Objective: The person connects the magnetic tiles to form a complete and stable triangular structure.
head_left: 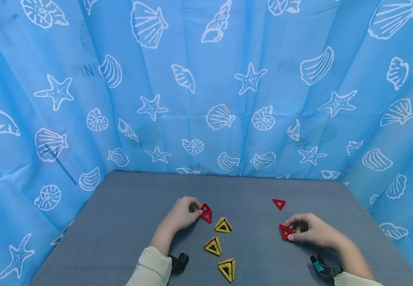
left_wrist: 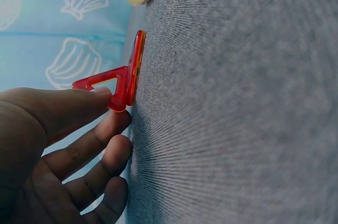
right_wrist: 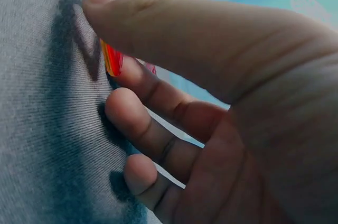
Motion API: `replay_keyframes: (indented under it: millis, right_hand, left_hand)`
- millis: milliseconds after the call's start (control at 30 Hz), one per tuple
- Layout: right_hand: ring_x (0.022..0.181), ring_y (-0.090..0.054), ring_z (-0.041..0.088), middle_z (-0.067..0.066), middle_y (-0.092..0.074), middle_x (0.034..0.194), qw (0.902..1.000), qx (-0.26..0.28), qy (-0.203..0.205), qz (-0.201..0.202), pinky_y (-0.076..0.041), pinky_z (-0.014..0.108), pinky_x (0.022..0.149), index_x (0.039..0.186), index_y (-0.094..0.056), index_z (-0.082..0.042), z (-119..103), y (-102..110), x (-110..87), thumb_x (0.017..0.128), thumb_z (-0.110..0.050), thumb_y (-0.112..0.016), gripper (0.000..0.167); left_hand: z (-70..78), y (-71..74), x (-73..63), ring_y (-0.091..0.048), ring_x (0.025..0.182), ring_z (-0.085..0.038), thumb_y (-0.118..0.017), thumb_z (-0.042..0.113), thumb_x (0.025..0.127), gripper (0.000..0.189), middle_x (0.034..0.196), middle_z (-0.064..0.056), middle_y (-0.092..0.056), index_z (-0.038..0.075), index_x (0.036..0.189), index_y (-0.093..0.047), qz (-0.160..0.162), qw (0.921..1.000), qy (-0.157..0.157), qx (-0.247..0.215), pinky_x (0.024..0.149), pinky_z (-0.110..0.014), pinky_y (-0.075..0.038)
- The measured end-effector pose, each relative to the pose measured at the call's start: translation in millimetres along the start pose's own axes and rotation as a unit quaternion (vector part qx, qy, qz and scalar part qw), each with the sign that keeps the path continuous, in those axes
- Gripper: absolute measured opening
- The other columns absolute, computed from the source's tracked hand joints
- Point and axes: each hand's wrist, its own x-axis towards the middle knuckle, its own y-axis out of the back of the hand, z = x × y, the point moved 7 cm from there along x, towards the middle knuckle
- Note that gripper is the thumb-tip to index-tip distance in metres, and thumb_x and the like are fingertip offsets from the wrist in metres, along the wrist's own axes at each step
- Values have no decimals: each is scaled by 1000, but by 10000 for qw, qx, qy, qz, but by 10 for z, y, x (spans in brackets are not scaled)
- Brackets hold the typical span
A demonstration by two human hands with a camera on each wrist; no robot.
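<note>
My left hand (head_left: 181,214) pinches a red triangular frame tile (left_wrist: 119,87) between thumb and index finger. That tile stands tilted up, its edge against a second red triangle (left_wrist: 138,57) lying flat on the cloth. Its other fingers are loosely bent beside the surface. On the right, my right hand (head_left: 311,230) pinches another red triangular tile (head_left: 282,231) between thumb and fingers, close to the tabletop. In the right wrist view the thumb covers part of this tile (right_wrist: 112,60). Beyond that hand, a single red triangle (head_left: 277,201) lies flat.
Between the hands stand three small yellow pyramids with reddish insides: a far one (head_left: 224,219), a middle one (head_left: 211,242) and a near one (head_left: 232,265). Grey cloth covers the table (head_left: 138,194). A blue shell-patterned curtain (head_left: 206,95) hangs behind and along both sides.
</note>
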Motion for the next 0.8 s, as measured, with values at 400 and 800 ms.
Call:
replay_keyframes:
  millis: [400,800]
  right_hand:
    - [81,-60,10,11,-70,102,9982,-110,173,570,-50,27,66,126,-71,3,-102,11,9,96,-18,-79,37]
    - [78,-61,12,9,-71,98,9921,-327,556,1075,-50,27,62,124,-74,-1,-378,-88,259,94,-21,-82,37]
  left_hand:
    - [-21,6,-7,-60,84,-14,-72,16,101,6,93,2,-68,11,102,-75,-28,10000,-91,-3,79,-40,-52]
    - [-27,1,8,-60,86,-15,-71,15,102,5,96,1,-68,14,102,-76,-43,9998,-137,-107,80,-41,-53]
